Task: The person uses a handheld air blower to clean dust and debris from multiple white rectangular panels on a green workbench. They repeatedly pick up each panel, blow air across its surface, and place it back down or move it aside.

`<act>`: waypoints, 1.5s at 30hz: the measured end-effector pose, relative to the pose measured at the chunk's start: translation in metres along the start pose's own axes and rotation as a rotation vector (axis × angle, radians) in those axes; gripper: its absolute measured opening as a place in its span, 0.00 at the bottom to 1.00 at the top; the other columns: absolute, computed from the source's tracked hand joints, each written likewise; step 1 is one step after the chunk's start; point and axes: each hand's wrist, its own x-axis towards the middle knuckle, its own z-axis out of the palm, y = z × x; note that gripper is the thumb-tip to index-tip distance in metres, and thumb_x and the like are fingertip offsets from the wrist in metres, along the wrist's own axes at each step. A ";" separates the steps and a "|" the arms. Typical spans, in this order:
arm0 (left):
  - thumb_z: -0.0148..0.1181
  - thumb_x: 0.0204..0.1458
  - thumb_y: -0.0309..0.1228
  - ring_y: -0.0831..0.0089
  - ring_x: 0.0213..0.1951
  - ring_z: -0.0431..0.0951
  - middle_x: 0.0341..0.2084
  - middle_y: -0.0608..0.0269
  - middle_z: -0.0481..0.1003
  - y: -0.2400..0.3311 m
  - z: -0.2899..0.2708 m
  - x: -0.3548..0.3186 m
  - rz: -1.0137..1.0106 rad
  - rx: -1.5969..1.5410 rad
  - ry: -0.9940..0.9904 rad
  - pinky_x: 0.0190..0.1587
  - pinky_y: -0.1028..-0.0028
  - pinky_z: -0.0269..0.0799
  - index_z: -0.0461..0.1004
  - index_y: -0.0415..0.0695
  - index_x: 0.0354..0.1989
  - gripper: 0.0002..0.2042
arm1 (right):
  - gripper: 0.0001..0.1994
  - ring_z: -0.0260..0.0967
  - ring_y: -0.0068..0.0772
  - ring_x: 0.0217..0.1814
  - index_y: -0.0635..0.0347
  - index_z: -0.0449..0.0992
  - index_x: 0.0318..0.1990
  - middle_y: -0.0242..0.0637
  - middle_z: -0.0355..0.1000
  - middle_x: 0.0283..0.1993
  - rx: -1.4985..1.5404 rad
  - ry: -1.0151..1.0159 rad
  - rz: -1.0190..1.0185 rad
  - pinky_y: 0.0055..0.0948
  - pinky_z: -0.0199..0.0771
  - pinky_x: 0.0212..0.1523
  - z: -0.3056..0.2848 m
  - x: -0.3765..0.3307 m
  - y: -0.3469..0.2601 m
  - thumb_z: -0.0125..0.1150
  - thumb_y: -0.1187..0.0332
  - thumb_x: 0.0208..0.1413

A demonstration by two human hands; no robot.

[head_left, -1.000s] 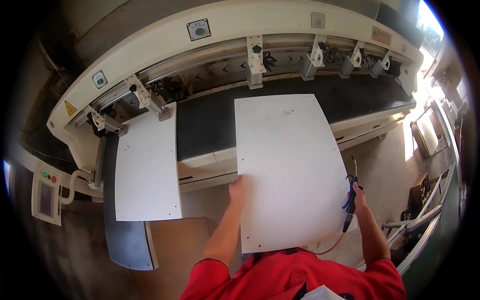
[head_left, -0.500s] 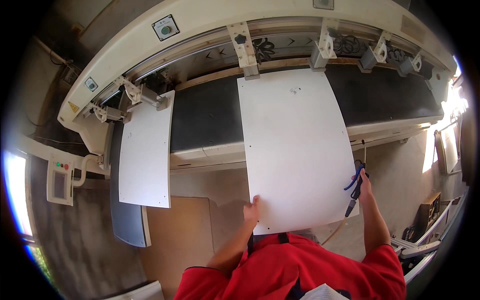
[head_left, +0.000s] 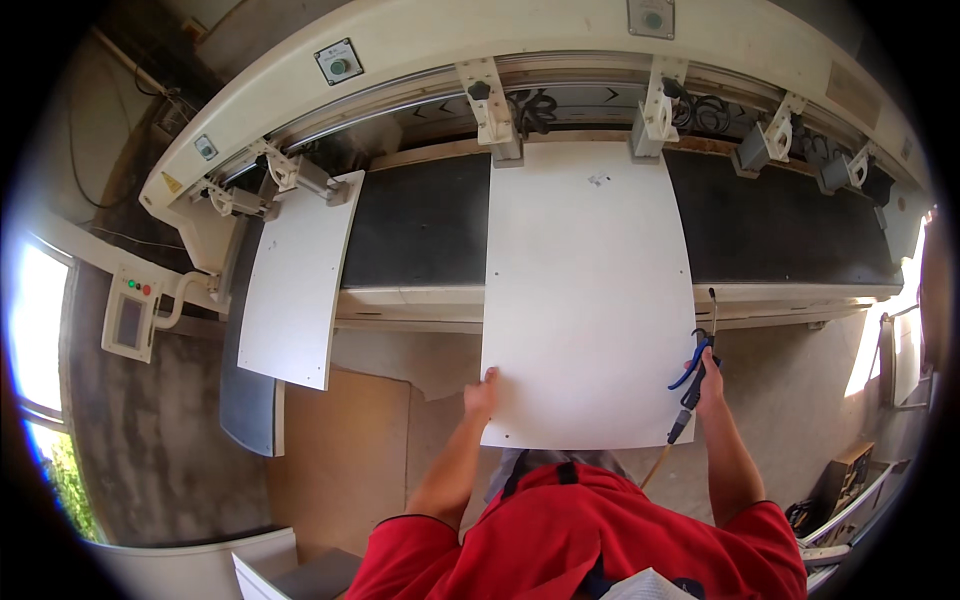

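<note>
A large white panel (head_left: 590, 290) with small drilled holes lies over the machine's dark bed and juts out towards my body. At its near left edge my left hand (head_left: 480, 397) grips the panel, thumb on top; the fingers under it are hidden. My right hand (head_left: 710, 388) is closed round an air blow gun (head_left: 692, 395) with a blue trigger and a thin metal nozzle pointing away from me. The gun is held beside the panel's right edge, with a hose (head_left: 656, 466) running down from its handle.
A beige machine beam (head_left: 560, 40) with several clamps spans the far side above the black bed (head_left: 420, 225). Another white panel (head_left: 295, 285) rests at the left. A control box (head_left: 130, 312) stands at far left. Metal framing (head_left: 850, 525) is at lower right.
The whole view has shifted slightly. Both hands keep their holds on the panel and the blow gun; the gun sits a little closer against the panel's right edge.
</note>
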 end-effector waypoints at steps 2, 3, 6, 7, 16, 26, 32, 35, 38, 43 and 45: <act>0.57 0.51 0.61 0.50 0.36 0.81 0.35 0.37 0.78 -0.004 0.002 0.006 0.000 -0.017 0.013 0.34 0.56 0.76 0.76 0.27 0.40 0.37 | 0.18 0.67 0.24 0.23 0.48 0.74 0.37 0.31 0.73 0.27 -0.024 -0.007 0.015 0.27 0.67 0.24 0.004 -0.001 -0.003 0.58 0.44 0.59; 0.57 0.52 0.60 0.50 0.37 0.81 0.36 0.37 0.78 -0.006 0.002 0.009 -0.009 -0.027 0.005 0.35 0.57 0.76 0.76 0.27 0.40 0.36 | 0.18 0.67 0.24 0.24 0.48 0.74 0.37 0.31 0.73 0.28 -0.020 -0.009 0.016 0.27 0.67 0.24 0.004 0.000 -0.002 0.58 0.44 0.59; 0.58 0.52 0.58 0.50 0.40 0.80 0.37 0.37 0.78 -0.010 0.004 0.012 0.038 -0.066 0.037 0.40 0.57 0.75 0.76 0.27 0.41 0.35 | 0.19 0.67 0.23 0.25 0.49 0.74 0.38 0.31 0.74 0.28 -0.027 -0.002 0.007 0.27 0.67 0.26 0.007 -0.002 -0.001 0.58 0.44 0.59; 0.58 0.52 0.57 0.50 0.41 0.80 0.38 0.37 0.78 -0.011 0.004 0.013 0.065 -0.081 0.058 0.42 0.57 0.74 0.76 0.27 0.41 0.34 | 0.19 0.67 0.23 0.25 0.50 0.75 0.38 0.30 0.73 0.28 -0.043 0.008 -0.005 0.27 0.67 0.26 0.008 -0.003 -0.003 0.58 0.44 0.59; 0.59 0.49 0.57 0.44 0.46 0.78 0.40 0.34 0.77 -0.007 0.007 0.012 -0.020 -0.074 0.036 0.49 0.57 0.71 0.76 0.26 0.39 0.35 | 0.27 0.59 0.18 0.15 0.59 0.77 0.32 0.25 0.64 0.18 -0.318 0.009 -0.314 0.22 0.59 0.17 0.098 -0.020 -0.160 0.61 0.40 0.55; 0.58 0.49 0.57 0.50 0.39 0.80 0.31 0.37 0.79 0.008 0.004 -0.004 0.067 -0.153 0.047 0.43 0.58 0.73 0.77 0.26 0.33 0.34 | 0.29 0.60 0.20 0.16 0.60 0.78 0.28 0.26 0.64 0.17 -0.545 -0.092 -0.764 0.25 0.62 0.19 0.265 -0.086 -0.319 0.61 0.37 0.53; 0.57 0.50 0.60 0.48 0.40 0.81 0.31 0.36 0.79 -0.007 0.005 0.008 0.020 -0.041 0.000 0.44 0.56 0.73 0.78 0.27 0.32 0.36 | 0.30 0.60 0.18 0.18 0.58 0.79 0.29 0.25 0.65 0.18 -0.547 -0.152 -0.649 0.24 0.61 0.20 0.256 -0.085 -0.323 0.58 0.34 0.53; 0.56 0.49 0.61 0.47 0.43 0.80 0.35 0.35 0.78 0.003 0.001 -0.001 0.005 -0.014 0.009 0.46 0.56 0.73 0.78 0.27 0.37 0.37 | 0.30 0.63 0.18 0.20 0.58 0.79 0.30 0.27 0.69 0.21 -0.573 -0.196 -0.541 0.22 0.64 0.22 0.208 -0.078 -0.304 0.57 0.35 0.54; 0.56 0.49 0.62 0.47 0.46 0.79 0.40 0.34 0.77 0.000 0.006 0.004 0.003 -0.013 -0.007 0.49 0.56 0.72 0.77 0.28 0.40 0.38 | 0.28 0.71 0.26 0.29 0.58 0.77 0.32 0.34 0.75 0.30 -0.442 -0.202 -0.440 0.25 0.71 0.31 0.155 -0.061 -0.255 0.56 0.38 0.57; 0.56 0.48 0.64 0.48 0.46 0.79 0.41 0.37 0.78 -0.018 0.004 0.018 -0.059 -0.072 -0.053 0.48 0.58 0.73 0.77 0.30 0.44 0.40 | 0.25 0.75 0.43 0.38 0.62 0.72 0.37 0.44 0.74 0.33 -0.061 -0.428 -0.041 0.45 0.77 0.43 0.110 -0.050 -0.166 0.56 0.43 0.59; 0.57 0.48 0.63 0.54 0.42 0.80 0.38 0.42 0.78 0.011 -0.014 -0.002 -0.086 -0.082 -0.201 0.44 0.61 0.74 0.76 0.32 0.45 0.38 | 0.25 0.74 0.45 0.36 0.61 0.71 0.36 0.43 0.72 0.30 0.035 -0.449 0.069 0.46 0.77 0.43 0.089 -0.036 -0.122 0.56 0.43 0.59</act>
